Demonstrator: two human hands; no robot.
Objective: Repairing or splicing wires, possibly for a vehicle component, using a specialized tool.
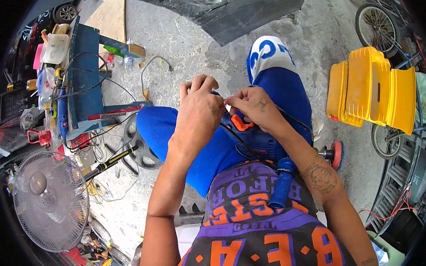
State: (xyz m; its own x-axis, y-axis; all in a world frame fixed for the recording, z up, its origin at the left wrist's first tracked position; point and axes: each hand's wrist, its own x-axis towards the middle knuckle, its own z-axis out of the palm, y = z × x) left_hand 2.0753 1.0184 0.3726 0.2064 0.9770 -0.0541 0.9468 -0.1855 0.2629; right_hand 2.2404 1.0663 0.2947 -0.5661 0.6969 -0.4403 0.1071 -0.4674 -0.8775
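Note:
A blue power tool [265, 144] with an orange trigger [241, 123] lies across my lap. Its blue side handle [281, 186] points toward my shirt, and a round red pad [337, 155] sticks out at its right end. Over the tool's rear end my left hand [198, 104] is closed with curled fingers. My right hand [258, 108] pinches with thumb and forefinger close beside it. Whatever small part lies between the fingertips is hidden. A black cord [234, 135] runs under my hands and along the tool.
At left stand a blue bench [89, 89] with tools and cords and a grey fan [48, 199]. Yellow plastic pieces [367, 90] and a bicycle wheel [378, 23] are at right. A dark panel [246, 15] hangs over the concrete floor [179, 41] ahead.

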